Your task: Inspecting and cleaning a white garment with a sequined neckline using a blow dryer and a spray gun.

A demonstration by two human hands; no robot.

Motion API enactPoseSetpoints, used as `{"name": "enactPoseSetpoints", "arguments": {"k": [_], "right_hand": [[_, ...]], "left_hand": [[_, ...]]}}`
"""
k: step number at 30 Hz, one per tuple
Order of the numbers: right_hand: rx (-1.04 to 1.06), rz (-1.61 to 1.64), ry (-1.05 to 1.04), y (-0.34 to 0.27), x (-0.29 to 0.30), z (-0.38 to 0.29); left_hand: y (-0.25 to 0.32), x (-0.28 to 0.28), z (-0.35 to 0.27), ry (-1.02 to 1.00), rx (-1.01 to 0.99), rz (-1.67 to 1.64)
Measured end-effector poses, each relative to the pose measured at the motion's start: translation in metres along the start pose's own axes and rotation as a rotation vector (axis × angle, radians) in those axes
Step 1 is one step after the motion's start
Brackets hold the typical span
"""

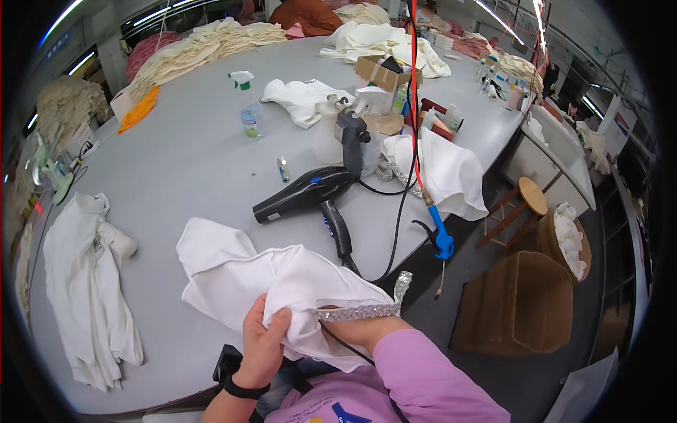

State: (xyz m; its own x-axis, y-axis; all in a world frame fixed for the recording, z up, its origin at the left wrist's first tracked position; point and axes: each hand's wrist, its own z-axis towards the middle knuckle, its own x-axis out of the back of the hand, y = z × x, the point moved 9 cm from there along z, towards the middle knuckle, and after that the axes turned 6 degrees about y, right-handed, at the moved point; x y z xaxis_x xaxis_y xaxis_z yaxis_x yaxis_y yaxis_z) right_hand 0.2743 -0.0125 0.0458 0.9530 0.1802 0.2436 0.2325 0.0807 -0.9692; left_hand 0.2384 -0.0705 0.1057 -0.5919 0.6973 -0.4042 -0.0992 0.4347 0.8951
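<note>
My left hand (267, 328) pinches a fold of a white cloth garment (301, 269) between thumb and fingers at the table's near edge. The garment has a silver sequined band (359, 313), one end of which curls up on the right. My right forearm passes under this band into the garment; cloth hides the right hand, so its grip does not show. Just beyond the garment lies a black hair dryer (304, 193), handle towards me. A blue air blow gun (443, 240) hangs from a red hose beside the table's right edge.
A spray bottle (248, 116) and a grey spray gun (353, 135) stand on the grey table (180, 158). Other white garments lie left (87, 285) and right (449, 169). A cardboard box (508, 306) and wooden stool (531, 195) are on the floor at right.
</note>
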Motion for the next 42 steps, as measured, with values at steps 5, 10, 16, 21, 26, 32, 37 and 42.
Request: {"name": "enactPoseSetpoints", "arguments": {"k": [5, 10, 16, 21, 26, 32, 37, 42], "right_hand": [[-0.019, -0.053, 0.031, 0.003, 0.001, -0.014], [-0.011, -0.087, 0.014, 0.004, -0.009, -0.012], [-0.146, -0.200, 0.068, 0.017, 0.016, -0.044], [-0.184, -0.250, 0.022, 0.022, 0.015, -0.042], [-0.213, -0.318, 0.011, 0.025, 0.026, -0.044], [-0.236, -0.430, -0.019, 0.031, 0.047, -0.047], [-0.209, 0.170, 0.085, 0.052, 0.054, -0.029], [-0.191, 0.454, 0.058, 0.005, 0.060, -0.025]], "left_hand": [[0.010, 0.008, 0.015, 0.051, -0.093, 0.102], [0.011, 0.036, 0.033, 0.140, -0.169, 0.261], [0.004, 0.032, 0.051, 0.190, -0.348, 0.317], [0.001, 0.042, 0.044, 0.158, -0.268, 0.286], [-0.001, 0.049, 0.052, 0.221, -0.341, 0.356], [0.017, 0.057, 0.062, 0.303, -0.397, 0.527], [0.034, 0.086, 0.080, 0.427, -0.524, 0.581], [0.044, 0.118, 0.092, 0.436, -0.420, 0.517]]}}
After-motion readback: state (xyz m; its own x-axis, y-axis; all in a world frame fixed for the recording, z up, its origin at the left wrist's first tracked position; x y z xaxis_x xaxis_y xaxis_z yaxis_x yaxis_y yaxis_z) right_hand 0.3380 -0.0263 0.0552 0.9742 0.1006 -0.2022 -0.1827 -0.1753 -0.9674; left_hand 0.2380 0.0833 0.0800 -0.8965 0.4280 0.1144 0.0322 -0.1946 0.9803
